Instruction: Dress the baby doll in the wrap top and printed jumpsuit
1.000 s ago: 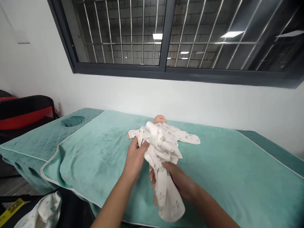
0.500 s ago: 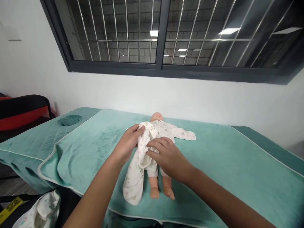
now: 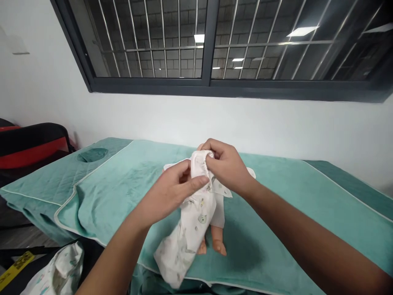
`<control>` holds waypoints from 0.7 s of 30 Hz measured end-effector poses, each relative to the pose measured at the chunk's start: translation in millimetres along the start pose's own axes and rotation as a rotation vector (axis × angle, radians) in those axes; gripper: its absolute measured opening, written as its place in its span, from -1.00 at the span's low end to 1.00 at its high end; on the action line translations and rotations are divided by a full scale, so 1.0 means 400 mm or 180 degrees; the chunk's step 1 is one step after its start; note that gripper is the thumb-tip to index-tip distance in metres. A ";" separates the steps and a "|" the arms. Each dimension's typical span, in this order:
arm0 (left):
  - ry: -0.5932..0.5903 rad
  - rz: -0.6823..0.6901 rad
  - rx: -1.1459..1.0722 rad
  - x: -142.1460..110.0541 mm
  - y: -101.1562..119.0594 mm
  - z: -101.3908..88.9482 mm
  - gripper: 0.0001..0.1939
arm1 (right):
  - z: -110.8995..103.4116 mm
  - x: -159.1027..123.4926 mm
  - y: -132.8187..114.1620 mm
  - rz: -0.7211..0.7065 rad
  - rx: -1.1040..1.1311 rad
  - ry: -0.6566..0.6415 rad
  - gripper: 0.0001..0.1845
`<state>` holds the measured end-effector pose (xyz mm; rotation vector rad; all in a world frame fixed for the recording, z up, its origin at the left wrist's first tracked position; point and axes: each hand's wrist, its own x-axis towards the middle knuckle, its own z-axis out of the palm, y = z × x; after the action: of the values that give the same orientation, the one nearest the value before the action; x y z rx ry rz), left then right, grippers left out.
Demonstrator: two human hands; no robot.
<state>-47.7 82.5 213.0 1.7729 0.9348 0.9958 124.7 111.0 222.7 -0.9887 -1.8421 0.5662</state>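
White printed baby pants (image 3: 196, 213) hang above the bed, their gathered elastic waistband uppermost and a leg trailing down to the left. My left hand (image 3: 175, 190) is closed on the cloth just below the waistband, its thumb lying across the front. At the waistband's right edge my right hand (image 3: 225, 166) pinches the elastic. Behind the pants a baby doll (image 3: 217, 237) lies on its back, dressed in a white printed top (image 3: 222, 189) and white bottoms. Its feet show below; my hands and the pants hide most of its head and body.
A green quilted cover (image 3: 116, 205) lies over the bed, which has a round face hole (image 3: 92, 155) at the left. Another printed cloth (image 3: 58, 270) rests on a dark surface at lower left. A red and black chair (image 3: 33, 147) stands beyond; a barred window (image 3: 211, 49) is above.
The pants have been turned and lifted toward me, with the waistband now upward. My right hand has risen from their lower part to the waistband. My left hand stays on the cloth.
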 end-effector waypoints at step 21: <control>0.1067 -0.0260 -0.2162 0.065 -0.079 -0.004 -0.52 | -0.053 0.047 0.069 0.0560 0.1762 -0.1369 -0.60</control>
<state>-44.5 116.6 190.6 1.0135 0.7338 1.3826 149.8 141.6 221.8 -0.6835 -1.8069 1.3975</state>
